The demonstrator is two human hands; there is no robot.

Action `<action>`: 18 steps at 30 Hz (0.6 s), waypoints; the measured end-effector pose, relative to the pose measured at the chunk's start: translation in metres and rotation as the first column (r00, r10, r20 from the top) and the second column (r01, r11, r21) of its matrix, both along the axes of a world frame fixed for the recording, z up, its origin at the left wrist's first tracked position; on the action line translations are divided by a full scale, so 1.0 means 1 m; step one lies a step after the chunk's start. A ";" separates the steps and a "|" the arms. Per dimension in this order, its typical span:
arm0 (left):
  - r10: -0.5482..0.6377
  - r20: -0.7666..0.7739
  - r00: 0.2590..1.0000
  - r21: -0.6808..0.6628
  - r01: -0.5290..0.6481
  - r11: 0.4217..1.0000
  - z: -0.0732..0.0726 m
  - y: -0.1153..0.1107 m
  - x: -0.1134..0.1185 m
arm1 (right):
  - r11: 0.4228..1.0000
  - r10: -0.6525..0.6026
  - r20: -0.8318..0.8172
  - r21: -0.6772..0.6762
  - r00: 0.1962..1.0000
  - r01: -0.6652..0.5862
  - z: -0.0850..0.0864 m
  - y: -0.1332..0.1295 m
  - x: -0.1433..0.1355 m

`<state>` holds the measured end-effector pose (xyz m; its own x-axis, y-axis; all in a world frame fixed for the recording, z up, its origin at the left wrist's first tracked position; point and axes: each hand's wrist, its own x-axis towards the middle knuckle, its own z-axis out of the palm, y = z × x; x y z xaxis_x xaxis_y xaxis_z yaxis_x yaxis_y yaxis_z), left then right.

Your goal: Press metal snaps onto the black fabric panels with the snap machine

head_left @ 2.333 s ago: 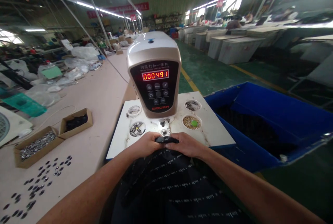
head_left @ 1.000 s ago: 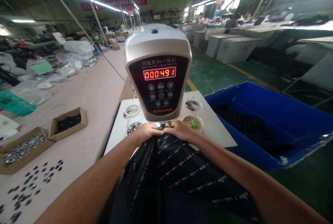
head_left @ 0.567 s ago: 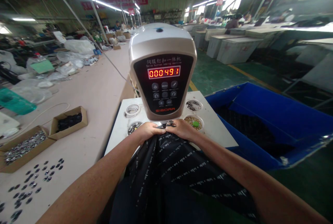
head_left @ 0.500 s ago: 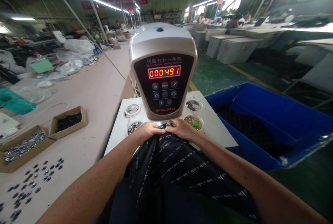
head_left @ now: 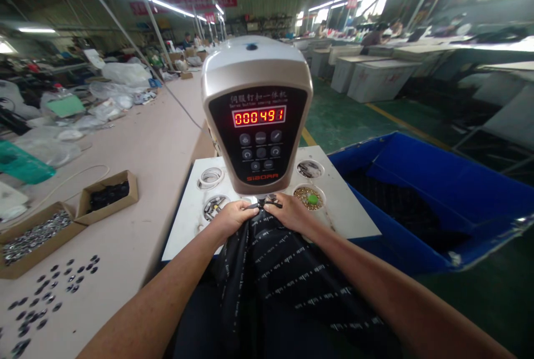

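Head view, read as a clock face about its centre: at nine o'clock runs a long pale counter (head_left: pixel 146 153). Just past three stands a blue bin (head_left: pixel 454 172) with dark material inside. Down at six spreads the dark printed cloth (head_left: pixel 287 275), its far edge gathered up beneath the machine head. A white plate (head_left: pixel 346 214) with round wells lies around and below the machine. Filling the middle toward twelve, the button machine (head_left: pixel 257 136) shows 000491 in red digits. Between eight and nine, two cardboard boxes sit on the counter just beside each other, the nearer box (head_left: pixel 54 244) with silvery pieces, the farther box (head_left: pixel 112 210) with black ones. At seven, the left hand (head_left: pixel 233 219) has a narrow grip, pinching the cloth's edge; at five, the right hand (head_left: pixel 287 211) pinches it likewise. Small dark discs (head_left: pixel 49 296) are scattered at eight. At four, one well holds gold pieces (head_left: pixel 302 201) and a green piece (head_left: pixel 312 198).
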<state>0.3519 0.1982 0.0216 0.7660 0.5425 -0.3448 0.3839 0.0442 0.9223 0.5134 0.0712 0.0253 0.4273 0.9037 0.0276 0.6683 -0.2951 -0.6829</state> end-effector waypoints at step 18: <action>0.054 0.054 0.997 0.196 -0.064 0.978 -0.006 -0.008 0.000 | 0.999 -0.039 0.156 -0.029 0.987 0.044 -0.005 -0.007 -0.007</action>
<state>0.3519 0.1905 0.0161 0.7435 0.6412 -0.1898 0.3411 -0.1196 0.9324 0.5068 0.0646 0.0205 0.4570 0.8869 0.0678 0.7522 -0.3447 -0.5616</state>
